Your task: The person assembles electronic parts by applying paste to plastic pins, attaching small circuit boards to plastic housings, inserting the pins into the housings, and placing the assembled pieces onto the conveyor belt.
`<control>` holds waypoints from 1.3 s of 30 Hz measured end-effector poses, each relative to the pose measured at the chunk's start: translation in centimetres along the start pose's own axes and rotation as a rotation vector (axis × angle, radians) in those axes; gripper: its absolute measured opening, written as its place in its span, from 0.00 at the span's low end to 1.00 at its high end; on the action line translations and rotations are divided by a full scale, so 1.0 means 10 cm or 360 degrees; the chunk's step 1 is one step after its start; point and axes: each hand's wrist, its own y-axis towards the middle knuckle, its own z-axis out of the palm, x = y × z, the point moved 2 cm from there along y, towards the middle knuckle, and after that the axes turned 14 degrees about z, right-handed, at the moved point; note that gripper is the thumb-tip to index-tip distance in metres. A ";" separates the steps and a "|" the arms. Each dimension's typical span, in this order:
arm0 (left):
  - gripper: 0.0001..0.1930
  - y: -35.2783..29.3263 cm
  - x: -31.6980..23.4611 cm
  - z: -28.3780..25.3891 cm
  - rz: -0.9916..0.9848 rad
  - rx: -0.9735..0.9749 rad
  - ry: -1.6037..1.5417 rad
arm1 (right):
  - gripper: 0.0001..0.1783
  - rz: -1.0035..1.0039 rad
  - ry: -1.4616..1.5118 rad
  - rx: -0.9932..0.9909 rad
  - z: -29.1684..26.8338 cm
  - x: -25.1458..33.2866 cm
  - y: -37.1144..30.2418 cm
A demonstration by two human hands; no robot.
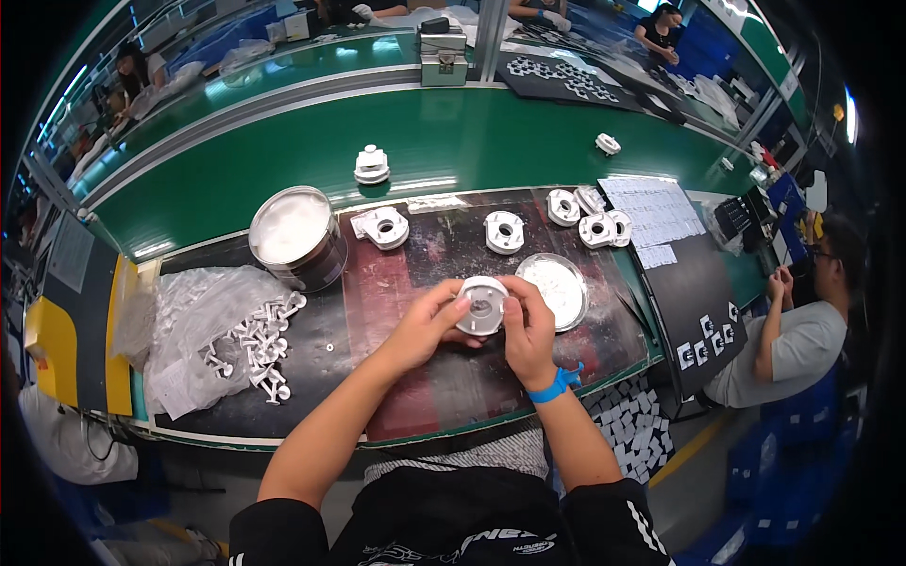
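In both hands [422, 325] [530, 332], round white part [482, 319], hollow side tilted upward

One head-worn fisheye looks down and forward — near above the work surface [448, 401].

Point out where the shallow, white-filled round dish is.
In the head view, the shallow dish sits right of centre, just beyond the right hand, with the clustered white parts behind it.

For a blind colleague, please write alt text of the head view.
The left hand and right hand hold a round white part over a dark worktop. Similar white parts lie beyond; a plastic bag and small white pieces lie at left.
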 end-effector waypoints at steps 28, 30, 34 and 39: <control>0.20 0.04 -0.06 -0.75 0.0435 -0.0699 -0.0992 | 0.28 -0.0430 -0.1221 0.0460 0.25 0.03 -0.02; 0.20 0.05 -0.13 -0.55 0.0414 -0.0788 -0.0976 | 0.28 -0.0387 -0.1204 0.0469 0.23 0.04 -0.03; 0.26 0.06 -0.09 -0.52 0.0419 -0.0704 -0.0993 | 0.30 -0.0312 -0.1113 0.0542 0.22 0.15 0.04; 0.32 0.09 -0.07 -0.61 0.0428 -0.0735 -0.0846 | 0.33 -0.0286 -0.1220 0.0877 0.35 0.30 0.12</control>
